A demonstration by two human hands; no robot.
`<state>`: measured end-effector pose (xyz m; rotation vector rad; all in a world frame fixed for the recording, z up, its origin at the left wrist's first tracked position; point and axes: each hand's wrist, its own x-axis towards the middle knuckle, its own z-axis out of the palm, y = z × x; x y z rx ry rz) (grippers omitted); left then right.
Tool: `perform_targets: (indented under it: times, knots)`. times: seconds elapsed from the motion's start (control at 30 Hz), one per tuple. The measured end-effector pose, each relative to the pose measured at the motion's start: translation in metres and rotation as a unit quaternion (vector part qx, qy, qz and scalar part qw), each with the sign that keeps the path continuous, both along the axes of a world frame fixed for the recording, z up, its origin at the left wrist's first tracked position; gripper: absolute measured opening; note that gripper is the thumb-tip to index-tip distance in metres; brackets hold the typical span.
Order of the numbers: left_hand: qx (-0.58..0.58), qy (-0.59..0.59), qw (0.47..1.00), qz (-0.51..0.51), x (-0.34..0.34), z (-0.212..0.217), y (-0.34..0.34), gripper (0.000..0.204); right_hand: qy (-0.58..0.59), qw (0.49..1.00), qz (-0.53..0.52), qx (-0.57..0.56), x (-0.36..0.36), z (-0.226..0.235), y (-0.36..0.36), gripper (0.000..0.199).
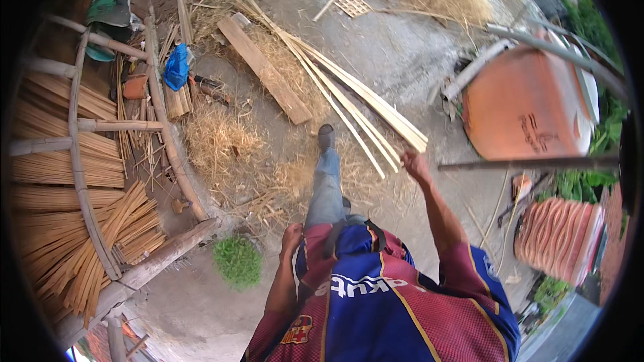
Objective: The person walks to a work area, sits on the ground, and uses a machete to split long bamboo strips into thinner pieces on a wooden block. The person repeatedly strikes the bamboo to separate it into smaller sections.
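Note:
My right hand [416, 165] is stretched forward on the right, its fingers curled at the near ends of several long, pale bamboo strips [362, 94]. Those strips fan out toward me and draw together at the far left, over the straw-littered ground. The exact grip is small and partly hidden. By my left hip, my left hand [292, 236] hangs closed in a loose fist, with nothing visible in it. One of my legs [326, 181], in blue jeans and a dark shoe, is stepping forward between the hands.
A wooden plank [265, 70] lies among shavings [221, 134]. Bamboo poles [178, 161] frame stacked strips [100, 241] at left, near a blue bag [176, 67]. On the right are a large orange container [523, 104], a dark horizontal bar [530, 163] and a wavy pink stack [558, 238].

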<state>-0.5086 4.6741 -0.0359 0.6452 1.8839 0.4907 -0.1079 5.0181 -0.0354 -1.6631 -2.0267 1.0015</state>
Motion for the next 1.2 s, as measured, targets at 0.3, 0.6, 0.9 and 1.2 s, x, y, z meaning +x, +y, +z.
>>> perform_targets:
  times: [0.3, 0.6, 0.9, 1.2]
  knots:
    - [-0.071, -0.094, 0.985, 0.128, -0.043, -0.043, 0.180, 0.034, -0.121, 0.937, 0.133, -0.299, 0.006, -0.022, -0.008, 0.023]
    - [0.074, -0.120, 0.979, 0.146, -0.138, 0.011, 0.423, 0.031, 0.034, 0.957, -0.118, -0.263, -0.059, 0.069, 0.180, 0.034]
    - [0.080, -0.131, 0.974, 0.165, -0.152, 0.016, 0.443, 0.030, 0.005, 0.968, -0.050, -0.247, -0.122, 0.097, 0.267, 0.034]
    - [-0.050, -0.182, 0.970, 0.155, -0.054, -0.010, 0.382, 0.053, -0.115, 0.964, 0.043, -0.234, -0.067, 0.028, 0.247, 0.031]
